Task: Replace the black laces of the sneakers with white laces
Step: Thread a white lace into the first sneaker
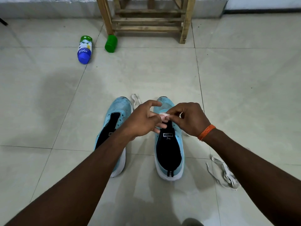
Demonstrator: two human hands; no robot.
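Note:
Two light blue sneakers stand side by side on the tiled floor, toes pointing away, with no laces in their eyelets. The left sneaker [116,116] is partly covered by my left forearm. Over the right sneaker [169,152], my left hand [143,119] and my right hand [189,119] meet above the tongue. Both pinch a short stretch of white lace [163,115] between their fingertips. A second white lace [224,173] lies loose on the floor right of the right sneaker. Another bit of white lace [135,98] shows between the toes.
A blue and white bottle with a green base [84,49] lies on its side at the back left, next to a green cup [111,43]. A wooden stool frame [148,18] stands at the back centre against the wall.

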